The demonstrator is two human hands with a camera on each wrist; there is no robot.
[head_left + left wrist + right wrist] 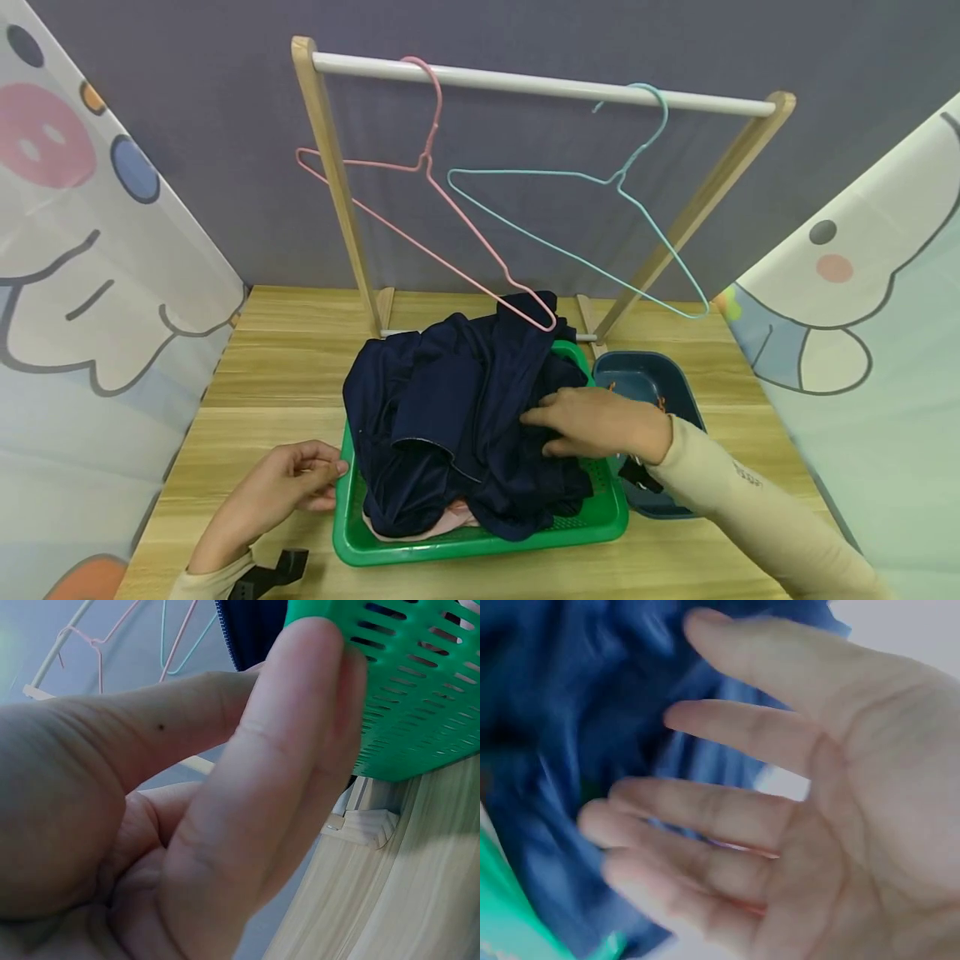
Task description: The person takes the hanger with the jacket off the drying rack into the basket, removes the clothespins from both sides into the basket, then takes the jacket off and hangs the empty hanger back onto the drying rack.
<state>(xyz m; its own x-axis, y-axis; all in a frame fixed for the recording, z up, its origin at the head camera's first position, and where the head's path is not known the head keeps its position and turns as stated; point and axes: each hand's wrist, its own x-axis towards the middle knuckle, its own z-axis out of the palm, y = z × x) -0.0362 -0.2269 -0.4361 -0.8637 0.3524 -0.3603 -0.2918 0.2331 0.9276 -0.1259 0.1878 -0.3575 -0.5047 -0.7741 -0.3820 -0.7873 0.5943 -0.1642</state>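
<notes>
A green basket (480,546) holds a heap of navy blue clothing (442,400), with a bit of pale pink cloth (450,521) showing beneath. My left hand (281,487) pinches the basket's left rim between thumb and fingers; the left wrist view shows the fingers (289,712) against the slotted green wall (420,682). Over the right part of the heap, my right hand (600,421) reaches in palm down. Its fingers (697,806) are spread and loosely extended close to the navy cloth (555,810), with nothing gripped.
Behind the basket stands a wooden rack with a white rail (525,81). A pink hanger (427,158) and a light blue hanger (618,177) hang from it, the pink one's lower corner overlapping the clothing. A dark blue bin (637,362) with small orange items sits right, partly behind my right arm.
</notes>
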